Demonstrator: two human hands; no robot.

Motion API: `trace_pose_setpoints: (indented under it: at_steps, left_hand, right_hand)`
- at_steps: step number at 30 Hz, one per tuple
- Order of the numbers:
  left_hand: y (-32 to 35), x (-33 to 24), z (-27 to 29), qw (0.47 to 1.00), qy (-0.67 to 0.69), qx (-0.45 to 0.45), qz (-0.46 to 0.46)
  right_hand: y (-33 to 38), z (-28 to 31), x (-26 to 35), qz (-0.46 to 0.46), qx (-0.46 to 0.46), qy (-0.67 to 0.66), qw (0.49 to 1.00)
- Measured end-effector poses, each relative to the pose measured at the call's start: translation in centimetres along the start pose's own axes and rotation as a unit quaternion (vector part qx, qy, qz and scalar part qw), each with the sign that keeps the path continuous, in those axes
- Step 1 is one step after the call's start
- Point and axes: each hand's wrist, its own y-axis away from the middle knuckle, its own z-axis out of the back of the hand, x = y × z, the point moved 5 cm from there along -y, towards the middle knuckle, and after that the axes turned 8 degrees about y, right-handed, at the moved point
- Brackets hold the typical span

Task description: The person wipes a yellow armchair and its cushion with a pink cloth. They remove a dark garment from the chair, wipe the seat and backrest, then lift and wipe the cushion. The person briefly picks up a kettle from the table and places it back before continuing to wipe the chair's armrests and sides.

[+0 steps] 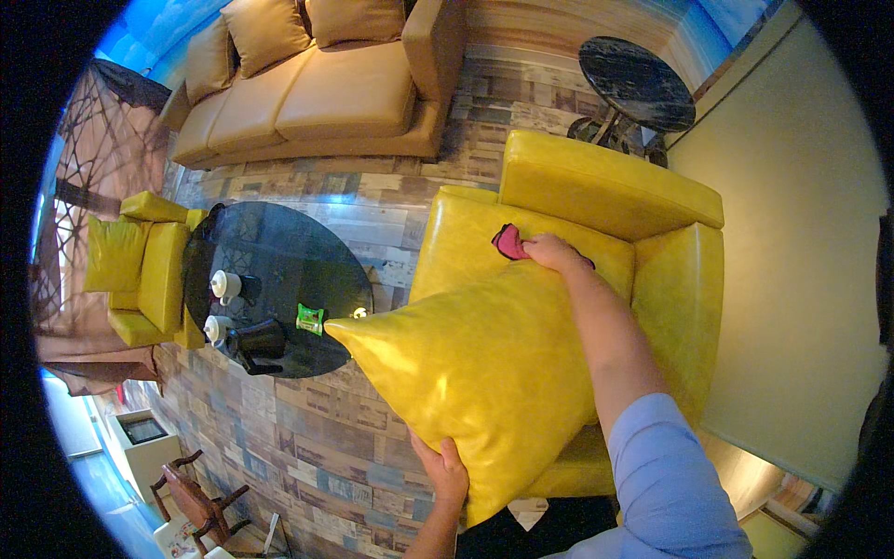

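Observation:
A large yellow cushion (484,354) with a glossy, leather-like cover is tilted in front of me, over the seat of a yellow armchair (610,182). My left hand (442,470) grips its near left edge, thumb on top and the other fingers hidden behind it. At the cushion's far edge is my right hand (556,252), closed on a pink cloth (509,241) with a dark border. Part of the cloth sticks out to the left of the fingers, and a dark bit shows on their right. The cushion hides much of the seat.
Left of the armchair stands a dark oval table (298,242) bearing white cups (224,286), a black jug (261,340) and a green packet (310,320). Beyond are a tan sofa (345,93), a round side table (638,84) and another yellow armchair (163,270). A wooden chair (196,494) lies lower left.

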Motion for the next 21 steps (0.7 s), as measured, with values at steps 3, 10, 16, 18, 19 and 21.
trace_pose_setpoints:
  at_steps: [3,10,16,18,19,21]
  left_hand:
    - [0.3,0.8,1.1,1.000,0.002,-0.019,0.017]
    - [0.1,0.1,-0.5,0.997,0.076,0.002,0.024]
    - [0.2,-0.4,0.3,1.000,0.005,0.007,0.005]
    - [-0.1,0.1,-0.4,1.000,-0.004,0.018,-0.009]
    - [-0.1,0.0,-0.3,1.000,-0.013,0.019,-0.016]
    - [0.1,-1.2,0.2,1.000,-0.020,0.004,-0.018]
  right_hand:
    - [1.4,-1.2,0.1,0.033,-0.066,-0.193,0.978]
    - [3.5,-5.2,-9.8,-0.058,0.014,-0.549,0.834]
    - [12.6,-8.8,-13.0,-0.160,0.007,-0.514,0.843]
    - [12.4,-11.5,-19.2,-0.127,-0.026,-0.460,0.878]
    - [13.1,-11.5,-20.2,-0.053,-0.067,-0.334,0.939]
    - [14.3,-11.6,-18.9,-0.013,-0.095,-0.237,0.967]
